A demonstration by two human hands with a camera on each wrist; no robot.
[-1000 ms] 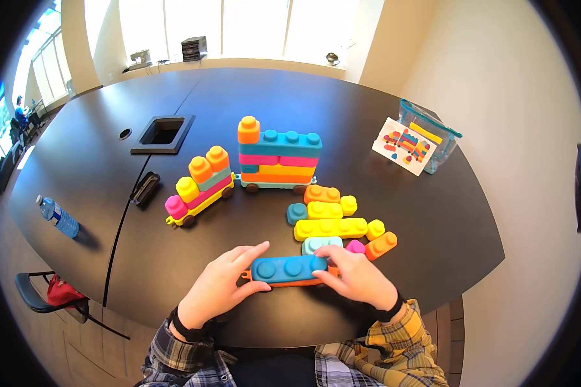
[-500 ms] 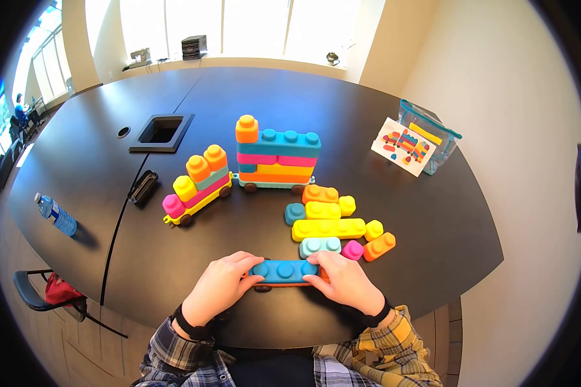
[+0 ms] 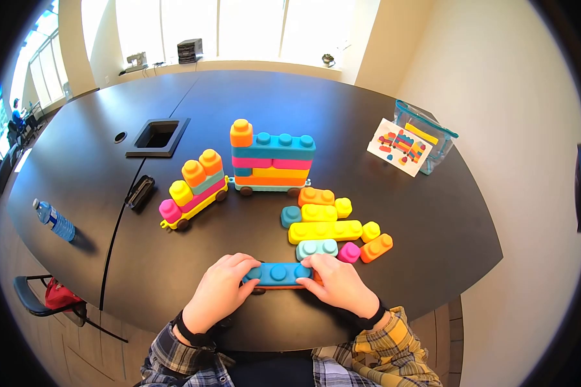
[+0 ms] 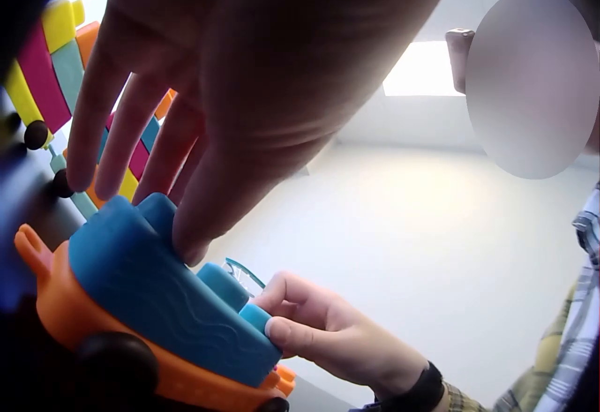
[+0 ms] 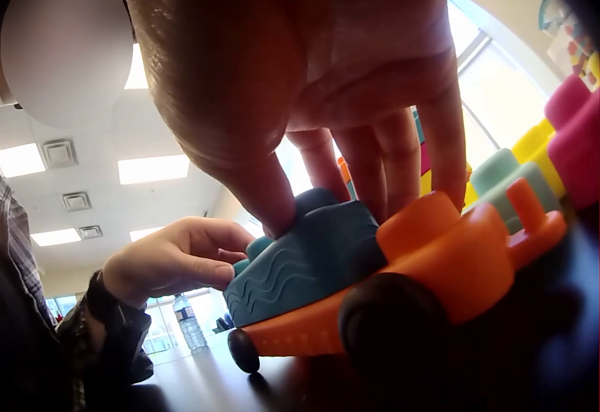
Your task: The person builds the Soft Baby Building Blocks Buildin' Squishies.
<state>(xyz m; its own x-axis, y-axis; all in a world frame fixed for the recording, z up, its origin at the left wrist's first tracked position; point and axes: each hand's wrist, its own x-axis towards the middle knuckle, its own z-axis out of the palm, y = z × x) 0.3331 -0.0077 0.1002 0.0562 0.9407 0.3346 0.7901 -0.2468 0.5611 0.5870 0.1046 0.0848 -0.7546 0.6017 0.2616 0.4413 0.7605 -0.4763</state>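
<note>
A long blue block (image 3: 278, 274) sits on an orange wheeled base (image 5: 309, 329) at the table's near edge, a wheel on the tabletop in the right wrist view. My left hand (image 3: 218, 289) pinches the block's left end between thumb and fingers. At its right end, my right hand (image 3: 342, 285) grips it the same way. The left wrist view shows the left thumb against the side of the blue block (image 4: 169, 285) and the right hand (image 4: 328, 332) at the far studs. Beside the blue block, one orange stud (image 5: 417, 224) is uncovered at the base's right end.
Loose blocks, including a long yellow one (image 3: 325, 231), lie just beyond my hands. Farther back stand a yellow wheeled car (image 3: 203, 205) and a taller stacked car (image 3: 272, 165). A picture card (image 3: 399, 147) leans on a clear container (image 3: 440, 151); a bottle (image 3: 55, 220) lies left.
My left hand, spread around the block's left end a second ago, has closed its thumb and fingers on it. The block and base have shifted slightly left, and both hands are closer together.
</note>
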